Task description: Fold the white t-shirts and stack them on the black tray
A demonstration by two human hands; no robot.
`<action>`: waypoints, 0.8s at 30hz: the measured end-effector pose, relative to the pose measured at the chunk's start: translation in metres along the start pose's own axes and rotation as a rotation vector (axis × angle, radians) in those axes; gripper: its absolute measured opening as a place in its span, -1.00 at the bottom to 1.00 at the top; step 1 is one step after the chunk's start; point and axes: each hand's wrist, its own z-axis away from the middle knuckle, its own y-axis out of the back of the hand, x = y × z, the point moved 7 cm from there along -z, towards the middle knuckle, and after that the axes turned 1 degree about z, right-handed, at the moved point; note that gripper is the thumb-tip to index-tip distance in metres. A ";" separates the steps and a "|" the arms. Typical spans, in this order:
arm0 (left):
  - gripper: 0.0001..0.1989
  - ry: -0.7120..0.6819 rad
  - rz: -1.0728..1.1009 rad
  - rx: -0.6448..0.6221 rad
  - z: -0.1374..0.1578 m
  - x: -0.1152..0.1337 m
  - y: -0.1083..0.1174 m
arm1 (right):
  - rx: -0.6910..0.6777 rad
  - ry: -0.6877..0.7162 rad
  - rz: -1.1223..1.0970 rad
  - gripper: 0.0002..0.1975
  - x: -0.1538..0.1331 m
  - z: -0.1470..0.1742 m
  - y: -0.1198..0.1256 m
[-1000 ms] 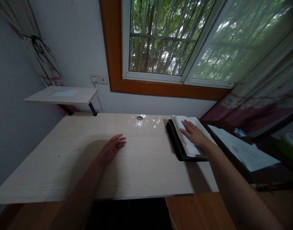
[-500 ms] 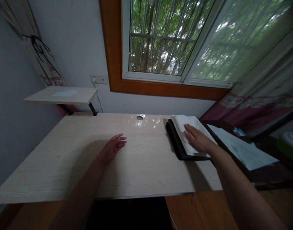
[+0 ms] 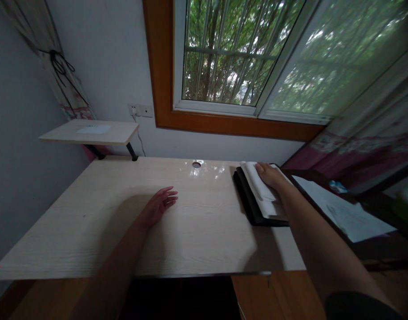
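Note:
On the right of the desk (image 3: 197, 235), a folded white piece (image 3: 257, 182), cloth or soft paper, lies on top of a black flat item (image 3: 244, 198) that looks like a folder or case. My right hand (image 3: 269, 174) is at the far part of the white piece, fingers bent around its upper layer; the fingertips are partly hidden. A raised fold runs along the white piece's left side. Over the middle-left of the desk hovers my left hand (image 3: 160, 205), holding nothing, its fingers loosely curved and apart.
A small raised shelf (image 3: 123, 133) with a white paper (image 3: 94, 129) stands at the back left. Right of the desk, a dark surface (image 3: 367, 253) bears a large sheet (image 3: 344, 213). A round cable hole (image 3: 196, 165) sits near the desk's back edge, below the window.
My right hand went from lying flat on the white piece to its far part, fingers now bent. The white piece has become bunched into a raised fold. My left hand stays about still.

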 end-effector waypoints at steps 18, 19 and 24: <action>-0.61 -0.084 -0.055 0.020 0.000 0.002 0.003 | 0.165 0.330 -0.120 -0.43 -0.148 0.152 0.018; -0.61 -0.117 -0.077 0.028 0.000 0.002 0.003 | 0.148 0.392 -0.174 -0.41 -0.166 0.160 0.015; -0.61 -0.270 -0.276 0.055 0.000 0.008 0.003 | 0.003 0.572 -0.390 -0.29 -0.235 0.184 -0.014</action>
